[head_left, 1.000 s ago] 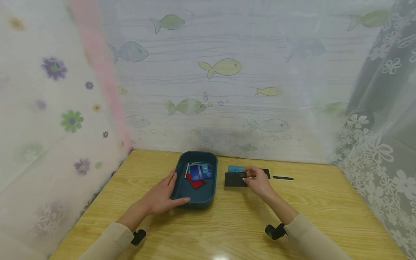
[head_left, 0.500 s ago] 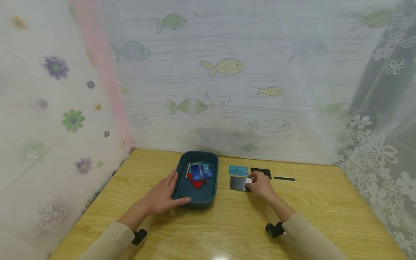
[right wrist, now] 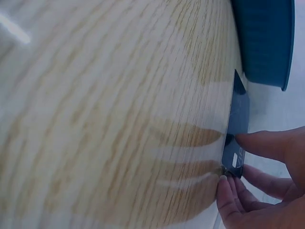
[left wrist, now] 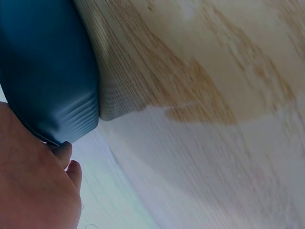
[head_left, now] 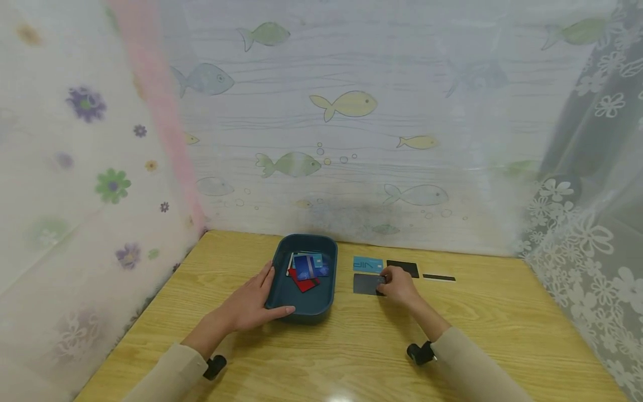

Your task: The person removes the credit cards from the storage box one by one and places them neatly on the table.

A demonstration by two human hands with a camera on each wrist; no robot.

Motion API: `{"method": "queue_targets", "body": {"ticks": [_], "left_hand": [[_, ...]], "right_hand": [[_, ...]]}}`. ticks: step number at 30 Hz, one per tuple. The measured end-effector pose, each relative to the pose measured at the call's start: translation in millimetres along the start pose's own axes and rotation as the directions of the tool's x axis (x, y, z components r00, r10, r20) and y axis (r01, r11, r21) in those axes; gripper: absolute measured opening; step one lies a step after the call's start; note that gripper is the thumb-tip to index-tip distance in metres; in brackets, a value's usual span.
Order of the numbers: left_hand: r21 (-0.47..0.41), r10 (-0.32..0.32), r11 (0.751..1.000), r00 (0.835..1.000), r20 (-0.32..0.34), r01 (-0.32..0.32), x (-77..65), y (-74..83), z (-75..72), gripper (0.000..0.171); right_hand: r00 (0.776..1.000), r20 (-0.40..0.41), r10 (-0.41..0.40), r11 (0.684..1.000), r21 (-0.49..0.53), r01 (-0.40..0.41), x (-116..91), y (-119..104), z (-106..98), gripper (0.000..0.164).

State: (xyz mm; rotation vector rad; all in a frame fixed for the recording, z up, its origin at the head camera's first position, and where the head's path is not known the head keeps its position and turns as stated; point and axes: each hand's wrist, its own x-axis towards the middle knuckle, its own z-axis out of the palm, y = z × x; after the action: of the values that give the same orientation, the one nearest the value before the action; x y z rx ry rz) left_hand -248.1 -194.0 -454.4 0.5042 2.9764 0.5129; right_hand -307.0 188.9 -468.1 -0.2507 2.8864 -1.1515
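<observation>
My left hand (head_left: 245,304) rests on the dark blue tray (head_left: 321,310), fingers laid along its left side and thumb over the near rim. In the tray lie several overlapping cards, among them a red card (head_left: 301,283) and a blue card (head_left: 302,269). To the right of the tray, my right hand (head_left: 400,286) holds the right end of a black card (head_left: 365,283) between thumb and fingers, low at the tabletop. The right wrist view shows white lettering on that black card (right wrist: 238,117). Just behind it is a light blue VIP card (head_left: 368,263).
Another black card (head_left: 411,269) lies behind my right hand, partly hidden by it. Farther right sits a white card with a black stripe (head_left: 439,277). A fish-print curtain (head_left: 281,212) hangs along the back edge of the wooden table (head_left: 321,357).
The black card has come down from a raised, tilted position to the tabletop, in front of the light blue card, which now shows more fully. My left hand stays on the tray.
</observation>
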Motion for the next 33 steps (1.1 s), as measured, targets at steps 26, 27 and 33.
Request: {"method": "queue_targets", "body": {"ticks": [26,27,33], "left_hand": [[-0.033,0.003,0.999,1.0,-0.001,-0.003,-1.8,1.8,-1.2,0.122],[-0.03,0.0,1.0,1.0,0.001,0.0,-1.7,1.7,-1.3,0.122],[-0.035,0.001,0.999,1.0,-0.003,-0.001,-1.6,1.3,-1.6,0.122]], "right_hand": [[0.999,0.021,-0.027,0.999,-0.018,0.028,1.7,-5.1,1.9,0.035],[0.999,0.023,-0.029,0.999,-0.022,0.03,2.2,-5.0,1.9,0.035],[0.999,0.028,-0.015,1.0,-0.021,0.016,4.9,-4.0,2.3,0.036]]}}
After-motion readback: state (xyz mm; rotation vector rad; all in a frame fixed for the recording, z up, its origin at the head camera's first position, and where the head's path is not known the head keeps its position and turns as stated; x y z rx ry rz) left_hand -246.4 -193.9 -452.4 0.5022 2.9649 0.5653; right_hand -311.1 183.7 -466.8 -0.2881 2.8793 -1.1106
